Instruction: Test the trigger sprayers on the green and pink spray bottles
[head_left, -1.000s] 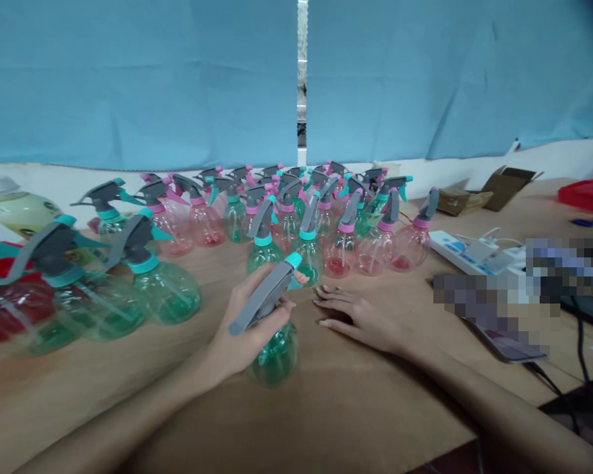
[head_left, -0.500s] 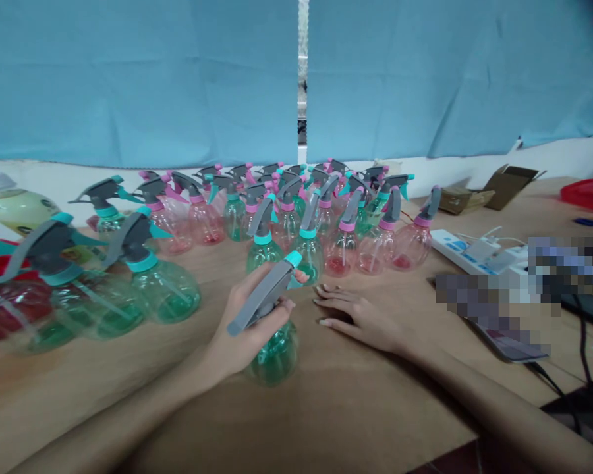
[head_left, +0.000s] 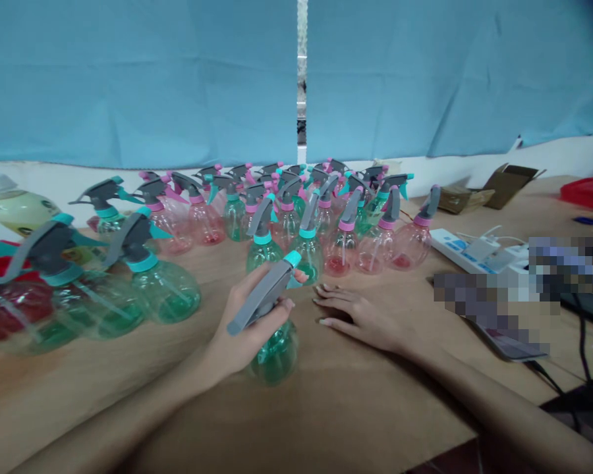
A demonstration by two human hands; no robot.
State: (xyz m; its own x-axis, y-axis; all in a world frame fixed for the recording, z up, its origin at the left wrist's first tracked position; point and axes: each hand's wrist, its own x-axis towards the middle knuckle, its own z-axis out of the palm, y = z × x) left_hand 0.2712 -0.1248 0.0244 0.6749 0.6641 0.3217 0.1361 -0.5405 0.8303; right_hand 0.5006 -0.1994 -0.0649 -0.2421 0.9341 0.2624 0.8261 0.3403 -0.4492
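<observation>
My left hand [head_left: 250, 319] is wrapped round the neck of a green spray bottle [head_left: 277, 355] with a grey sprayer head and a turquoise nozzle. Its clear round body shows below my fingers and seems to stand on the table [head_left: 346, 408]. To the right of it, my right hand [head_left: 358, 316] lies flat on the tabletop, fingers stretched out and holding nothing. Just beyond my hands stand two more turquoise-collared bottles, one of them a green bottle [head_left: 308, 260]. A pink spray bottle [head_left: 340, 253] is beside that one.
Several pink and green spray bottles crowd the back. At left stand more green bottles [head_left: 165, 293] and a large pale yellow bottle [head_left: 22, 207]. On the right are a white power strip [head_left: 457, 253], a phone [head_left: 511, 339] with a cable, a cardboard box [head_left: 508, 186] and a red item [head_left: 590, 194].
</observation>
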